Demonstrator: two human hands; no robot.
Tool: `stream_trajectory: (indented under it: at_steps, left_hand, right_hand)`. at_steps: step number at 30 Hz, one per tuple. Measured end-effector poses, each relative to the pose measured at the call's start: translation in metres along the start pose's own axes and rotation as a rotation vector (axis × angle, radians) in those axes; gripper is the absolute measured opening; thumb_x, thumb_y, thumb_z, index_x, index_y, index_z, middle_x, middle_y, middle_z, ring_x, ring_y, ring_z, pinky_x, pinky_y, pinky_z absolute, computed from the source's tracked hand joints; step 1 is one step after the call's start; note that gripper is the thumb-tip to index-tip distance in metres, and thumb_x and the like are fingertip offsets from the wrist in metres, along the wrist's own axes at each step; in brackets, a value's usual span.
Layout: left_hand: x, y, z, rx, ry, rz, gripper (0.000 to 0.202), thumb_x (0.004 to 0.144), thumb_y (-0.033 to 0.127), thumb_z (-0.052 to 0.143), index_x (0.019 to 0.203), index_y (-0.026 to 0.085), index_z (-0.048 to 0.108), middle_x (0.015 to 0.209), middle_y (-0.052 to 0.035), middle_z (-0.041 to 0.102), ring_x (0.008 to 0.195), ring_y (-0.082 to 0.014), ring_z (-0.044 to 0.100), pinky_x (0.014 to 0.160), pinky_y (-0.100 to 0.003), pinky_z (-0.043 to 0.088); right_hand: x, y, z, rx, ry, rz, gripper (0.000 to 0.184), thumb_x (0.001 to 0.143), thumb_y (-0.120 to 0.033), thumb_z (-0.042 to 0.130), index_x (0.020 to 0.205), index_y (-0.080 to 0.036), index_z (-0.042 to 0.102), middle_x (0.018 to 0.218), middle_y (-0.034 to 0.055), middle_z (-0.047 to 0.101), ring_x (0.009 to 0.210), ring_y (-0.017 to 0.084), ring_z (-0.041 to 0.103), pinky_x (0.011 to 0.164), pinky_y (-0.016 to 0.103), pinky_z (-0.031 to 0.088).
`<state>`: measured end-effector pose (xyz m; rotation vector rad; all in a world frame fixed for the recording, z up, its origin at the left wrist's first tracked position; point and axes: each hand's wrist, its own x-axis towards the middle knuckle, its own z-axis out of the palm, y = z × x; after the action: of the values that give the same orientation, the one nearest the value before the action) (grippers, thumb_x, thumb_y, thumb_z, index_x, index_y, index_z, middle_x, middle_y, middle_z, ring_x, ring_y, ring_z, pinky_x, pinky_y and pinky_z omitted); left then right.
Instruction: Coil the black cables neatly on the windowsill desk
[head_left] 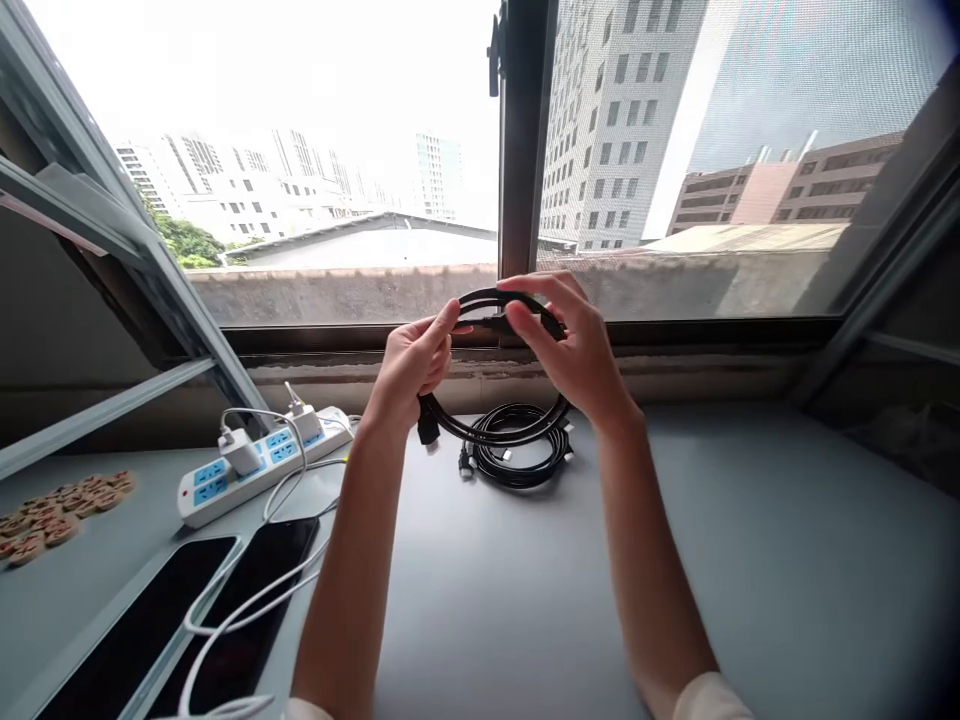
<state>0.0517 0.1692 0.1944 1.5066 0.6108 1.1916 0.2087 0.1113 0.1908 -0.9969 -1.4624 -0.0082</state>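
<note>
A coiled black cable (498, 438) is held up in front of the window by both hands. My left hand (414, 368) is closed on the left side of the loop, its thumb on top. A black plug (428, 424) with a metal tip hangs just below that hand. My right hand (571, 345) grips the upper right of the loop between thumb and fingers, which hide part of it. Behind and below the held loop, more coiled black cable (519, 483) lies on the table, with several plug ends showing around it.
On the left stands a white power strip (196, 508) with two chargers plugged in. White charging cables (225, 628) trail over two dark-screened phones (142, 625) (247, 600). Round wooden pieces (64, 510) lie at the far left. A metal frame (112, 410) and the window (517, 150) bound the grey table (510, 610).
</note>
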Motion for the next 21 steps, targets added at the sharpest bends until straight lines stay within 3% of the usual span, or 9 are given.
stream_trajectory:
  at_steps: [3,9,11,13,16,18,21]
  left_hand:
    - [0.001,0.0,0.0,0.01,0.005,-0.065,0.032,0.082,0.041,0.056,0.065,0.015,0.06,0.037,0.0094,0.021,0.032,-0.0025,0.015,0.031,-0.019,0.006]
    - [0.002,-0.005,0.005,-0.003,-0.057,-0.166,0.033,0.083,0.044,0.055,0.08,0.011,0.06,0.04,0.0118,0.019,0.032,-0.0005,0.013,0.03,-0.014,0.006]
    - [0.005,-0.014,0.007,0.0,-0.095,-0.175,0.034,0.082,0.046,0.056,0.085,0.012,0.057,0.041,0.0125,0.021,0.031,-0.0001,0.015,0.03,-0.012,0.009]
    - [0.009,-0.026,0.007,0.068,-0.131,-0.195,0.033,0.081,0.044,0.058,0.093,0.014,0.052,0.043,0.0117,0.031,0.031,-0.0014,0.029,0.031,-0.011,0.021]
    - [0.016,-0.05,0.003,0.447,-0.208,-0.24,0.03,0.084,0.033,0.055,0.108,0.017,0.044,0.054,0.006,0.052,0.045,-0.0099,0.056,0.044,-0.018,0.044]
    - [0.021,-0.07,0.003,0.707,-0.262,-0.26,0.026,0.087,0.027,0.048,0.111,0.017,0.045,0.063,0.0019,0.06,0.052,-0.0138,0.062,0.049,-0.023,0.048]
    - [0.026,-0.103,0.008,0.871,-0.216,-0.256,0.026,0.082,0.018,0.052,0.108,0.014,0.053,0.079,-0.0052,0.066,0.07,-0.0191,0.066,0.062,-0.028,0.05]
  right_hand:
    - [-0.001,0.006,0.003,-0.244,-0.073,-0.203,0.028,0.078,-0.043,0.067,0.098,-0.024,0.067,0.112,0.0016,0.056,0.067,0.009,0.055,0.048,0.018,0.039]
    - [-0.004,0.015,0.002,-0.351,-0.055,-0.198,0.019,0.086,-0.035,0.06,0.103,-0.025,0.061,0.103,-0.0019,0.06,0.075,0.011,0.059,0.054,0.018,0.041]
    - [-0.005,0.022,0.0,-0.402,-0.065,-0.147,0.015,0.087,-0.029,0.06,0.102,-0.026,0.061,0.101,-0.0026,0.061,0.075,0.012,0.059,0.057,0.019,0.041]
    - [-0.007,0.035,-0.003,-0.433,-0.067,-0.016,0.015,0.086,-0.026,0.06,0.101,-0.028,0.062,0.101,-0.0022,0.061,0.078,0.014,0.059,0.063,0.022,0.042]
    - [-0.012,0.068,-0.011,-0.389,-0.107,0.233,0.016,0.085,-0.026,0.06,0.1,-0.025,0.064,0.097,0.0015,0.063,0.081,0.017,0.06,0.063,0.025,0.045]
    - [-0.018,0.093,-0.015,-0.355,-0.197,0.302,0.014,0.079,-0.026,0.066,0.092,-0.023,0.067,0.084,0.001,0.064,0.07,0.016,0.061,0.056,0.023,0.045]
    - [-0.031,0.127,-0.014,-0.321,-0.296,0.391,0.014,0.078,-0.028,0.068,0.09,-0.02,0.068,0.075,0.0007,0.064,0.059,0.012,0.059,0.052,0.021,0.047]
